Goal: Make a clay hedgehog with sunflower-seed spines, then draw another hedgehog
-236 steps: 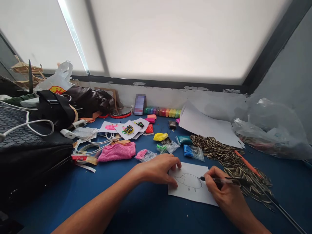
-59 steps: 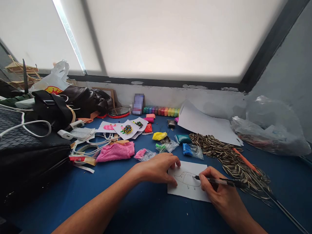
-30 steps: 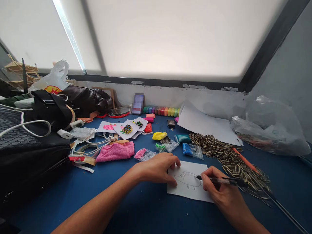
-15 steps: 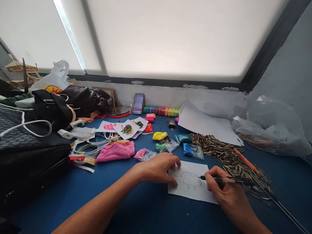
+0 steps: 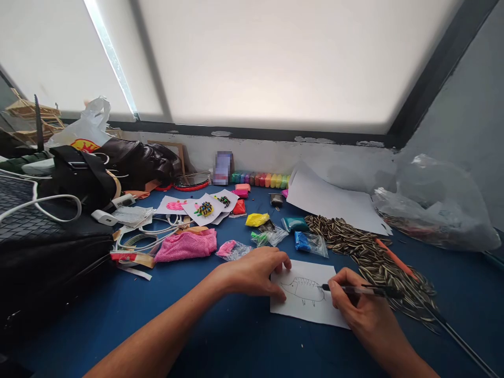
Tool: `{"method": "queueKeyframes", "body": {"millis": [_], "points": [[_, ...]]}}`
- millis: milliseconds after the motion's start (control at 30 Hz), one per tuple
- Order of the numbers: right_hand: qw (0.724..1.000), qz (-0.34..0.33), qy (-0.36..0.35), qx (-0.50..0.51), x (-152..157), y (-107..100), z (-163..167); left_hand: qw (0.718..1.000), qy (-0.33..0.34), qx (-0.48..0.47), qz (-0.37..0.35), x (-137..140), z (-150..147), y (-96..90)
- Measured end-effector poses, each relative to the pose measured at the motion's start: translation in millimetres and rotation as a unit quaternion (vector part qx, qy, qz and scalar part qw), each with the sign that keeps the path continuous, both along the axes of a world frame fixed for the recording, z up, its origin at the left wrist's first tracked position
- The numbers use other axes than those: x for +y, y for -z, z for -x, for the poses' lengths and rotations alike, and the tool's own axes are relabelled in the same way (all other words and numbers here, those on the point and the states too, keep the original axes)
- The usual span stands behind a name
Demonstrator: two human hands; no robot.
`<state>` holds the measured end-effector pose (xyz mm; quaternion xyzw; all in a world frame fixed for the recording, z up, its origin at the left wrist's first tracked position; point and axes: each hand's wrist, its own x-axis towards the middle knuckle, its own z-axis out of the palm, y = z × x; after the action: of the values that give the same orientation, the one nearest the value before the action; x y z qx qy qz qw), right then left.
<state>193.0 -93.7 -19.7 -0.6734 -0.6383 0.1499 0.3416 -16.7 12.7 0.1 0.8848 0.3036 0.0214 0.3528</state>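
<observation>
A white sheet of paper [image 5: 291,310] lies on the blue table in front of me. It bears a line drawing of an animal [image 5: 309,290] with a pointed snout, short strokes on its back and thin legs. My left hand [image 5: 260,270] rests on the sheet's left edge, thumb and fingers apart, pressing it flat. In my right hand [image 5: 360,310] is a black pen [image 5: 350,289], gripped near its tip. The pen tip meets the drawing around the animal's rear back, by the row of strokes.
Striped sunflower seeds [image 5: 370,257] are heaped on the right, an orange tool [image 5: 394,258] among them. Clay packets, including a blue one [image 5: 311,243], lie beyond the sheet. A pink cloth [image 5: 187,245], white cables [image 5: 151,239] and a black bag [image 5: 51,262] stand left. Behind are large papers [image 5: 334,197].
The pen tip and my right hand have shifted very slightly left over the animal's back. My left hand and the sheet stay in place.
</observation>
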Motion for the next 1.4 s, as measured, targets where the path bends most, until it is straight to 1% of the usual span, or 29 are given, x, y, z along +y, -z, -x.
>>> {"method": "queueKeyframes", "body": {"millis": [200, 367, 567, 933, 1033, 1400], "points": [[1.000, -0.001, -0.001, 0.001, -0.4, -2.5, 1.4, 1.000, 0.000, -0.005, 0.002, -0.1, -0.6, 0.3], [1.000, 0.013, -0.002, 0.008, 0.4, -5.6, 3.1, 1.000, 0.001, -0.002, 0.000, -0.7, -0.2, 0.4], [1.000, 0.012, 0.028, 0.007, -0.5, -3.3, -1.6, 1.000, 0.003, -0.002, 0.005, -0.7, 1.3, 0.2], [1.000, 0.009, 0.013, -0.025, 0.3, 1.1, -3.8, 1.000, -0.001, -0.003, 0.000, 0.4, -0.5, 0.1], [0.999, 0.005, 0.021, -0.024, 0.6, -0.4, -2.5, 1.000, -0.002, -0.001, 0.002, 0.2, -0.7, 0.2], [1.000, -0.003, 0.004, 0.003, -2.3, -6.1, -2.3, 1.000, 0.007, -0.007, -0.003, 1.1, 0.9, 2.8]]}}
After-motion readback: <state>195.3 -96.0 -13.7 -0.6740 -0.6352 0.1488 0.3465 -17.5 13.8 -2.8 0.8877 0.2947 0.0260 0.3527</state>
